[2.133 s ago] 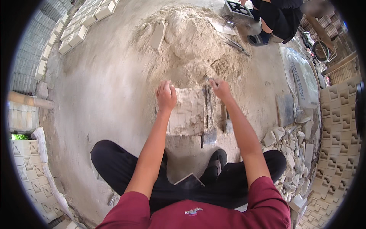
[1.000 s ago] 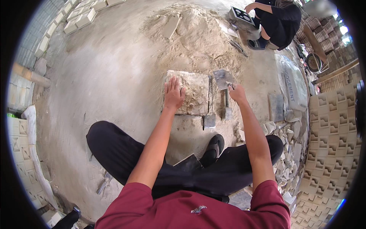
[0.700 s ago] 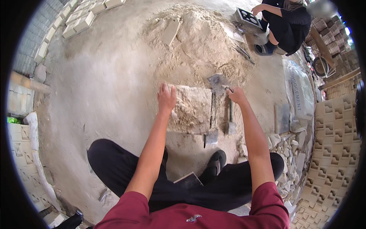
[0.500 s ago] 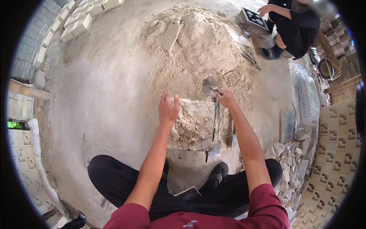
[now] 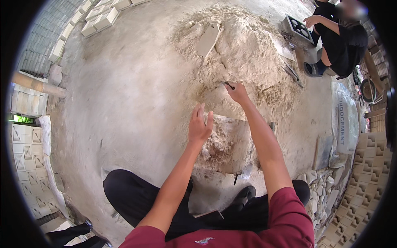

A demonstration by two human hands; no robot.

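Observation:
My right hand [image 5: 238,93] is closed round the dark handle of a trowel [image 5: 228,85] at the near edge of a heap of pale sandy mix [image 5: 244,53]. The trowel's blade cannot be made out. Nearer to me, a box-shaped mould [image 5: 244,159] stands on the floor before my feet, with loose crumbly mix [image 5: 217,142] in and over it. My left hand [image 5: 200,125] is at the mould's far left corner, fingers stretched out, holding nothing; whether it touches the rim I cannot tell. My right forearm hides part of the mould's right side.
A flat pale slab [image 5: 208,41] lies on the heap. At the upper right a co-worker [image 5: 343,45] crouches beside a block mould with round holes [image 5: 298,28]. Rubble [image 5: 320,188], a plastic sack [image 5: 345,115] and stacked patterned blocks [image 5: 364,177] line the right. Finished blocks [image 5: 99,20] stand far left.
My right hand has moved from the mould's far right corner to the heap, and the trowel blade has gone from sight. The mix on the mould's right looks flatter. The whole view has shifted.

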